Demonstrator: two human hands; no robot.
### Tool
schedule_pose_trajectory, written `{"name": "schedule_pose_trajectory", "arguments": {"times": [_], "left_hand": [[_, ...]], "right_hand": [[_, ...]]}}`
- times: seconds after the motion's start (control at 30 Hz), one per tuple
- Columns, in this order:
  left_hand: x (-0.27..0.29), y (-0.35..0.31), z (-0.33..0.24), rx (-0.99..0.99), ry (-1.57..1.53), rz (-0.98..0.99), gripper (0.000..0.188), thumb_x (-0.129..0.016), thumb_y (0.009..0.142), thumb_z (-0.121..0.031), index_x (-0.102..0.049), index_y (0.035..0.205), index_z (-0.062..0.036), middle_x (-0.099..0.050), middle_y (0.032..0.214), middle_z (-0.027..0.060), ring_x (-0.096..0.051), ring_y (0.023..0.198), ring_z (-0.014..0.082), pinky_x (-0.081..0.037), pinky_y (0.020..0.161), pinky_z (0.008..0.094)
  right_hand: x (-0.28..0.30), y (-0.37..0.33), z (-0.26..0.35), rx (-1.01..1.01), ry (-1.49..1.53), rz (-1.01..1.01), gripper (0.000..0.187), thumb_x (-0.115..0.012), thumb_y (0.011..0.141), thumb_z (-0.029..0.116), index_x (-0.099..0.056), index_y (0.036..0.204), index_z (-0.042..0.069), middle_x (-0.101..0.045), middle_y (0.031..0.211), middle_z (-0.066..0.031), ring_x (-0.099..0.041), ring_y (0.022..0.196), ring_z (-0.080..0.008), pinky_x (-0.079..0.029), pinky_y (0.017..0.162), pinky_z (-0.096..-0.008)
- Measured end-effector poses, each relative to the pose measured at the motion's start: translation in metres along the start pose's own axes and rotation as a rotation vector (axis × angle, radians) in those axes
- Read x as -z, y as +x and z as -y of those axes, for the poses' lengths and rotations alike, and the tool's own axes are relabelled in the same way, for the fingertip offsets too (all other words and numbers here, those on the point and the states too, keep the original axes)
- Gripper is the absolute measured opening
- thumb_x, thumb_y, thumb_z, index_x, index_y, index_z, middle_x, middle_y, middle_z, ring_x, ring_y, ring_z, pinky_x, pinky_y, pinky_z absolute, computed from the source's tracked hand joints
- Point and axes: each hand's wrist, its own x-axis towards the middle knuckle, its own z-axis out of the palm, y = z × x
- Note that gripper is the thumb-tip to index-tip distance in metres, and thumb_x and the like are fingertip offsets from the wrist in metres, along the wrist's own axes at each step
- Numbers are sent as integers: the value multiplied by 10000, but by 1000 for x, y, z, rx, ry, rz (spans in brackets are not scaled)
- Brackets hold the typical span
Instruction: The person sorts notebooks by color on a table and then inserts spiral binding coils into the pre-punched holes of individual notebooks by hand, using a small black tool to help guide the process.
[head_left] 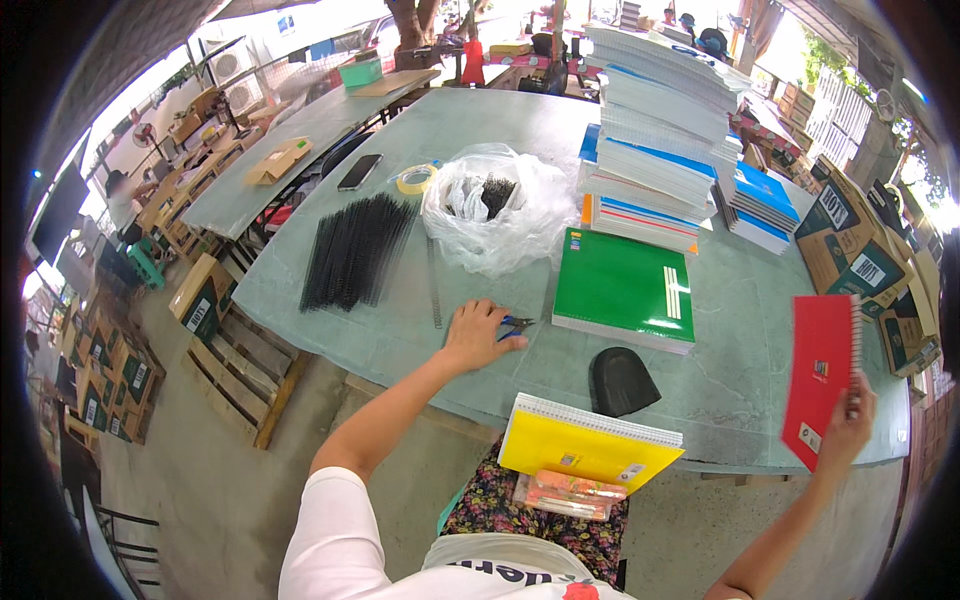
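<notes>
A wide grey-green bench (400, 345) stretches before a person in a white shirt (335, 535). On it rises a tall, many-layered stack of notebooks (650, 180), with a green-covered pile (620, 280) in front. At the bench's right side leans a brown carton (845, 240) with dark green panels; I cannot see into it. Near the bench's middle, a crumpled clear plastic bag (500, 245) gapes open, with dark coils (497, 195) inside. The red notebook (812, 370) is at the bench's right front edge: bright cover, small central emblem, pale label near the bottom, spiral binding along its right side. The right hand (848, 425) pinches it by that bound side, near the lower corner. The left hand (475, 335) lies on the bench, fingers and thumb about blue-handled pliers (516, 322); I cannot tell whether they grip them.
</notes>
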Motion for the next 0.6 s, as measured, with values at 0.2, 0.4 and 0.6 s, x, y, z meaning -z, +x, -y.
{"name": "schedule_pose_trajectory", "arguments": {"times": [0.2,0.4,0.6], "left_hand": [[19,0,22,294,107,-131,436,-621,796,-370,-548,979,19,-560,936,224,-538,916,385,-422,791,464],[46,-45,123,286,32,-269,197,-498,841,-160,-504,786,29,-544,677,201,-536,592,360,-412,561,450],[159,-61,43,566,-836,-632,205,-575,892,-250,-508,830,-67,-494,635,-1,-453,498,58,-329,371,192]], "right_hand": [[-136,-86,-125,-89,-131,298,249,-612,754,116,-615,993,43,-534,811,-116,-539,748,-264,-443,677,-365],[-168,-86,-107,-56,11,252,235,-621,727,126,-641,942,33,-567,784,-134,-553,765,-287,-443,705,-379],[-159,-65,-82,-39,48,341,217,-639,724,102,-641,925,20,-560,777,-150,-558,779,-309,-452,740,-387]]}}
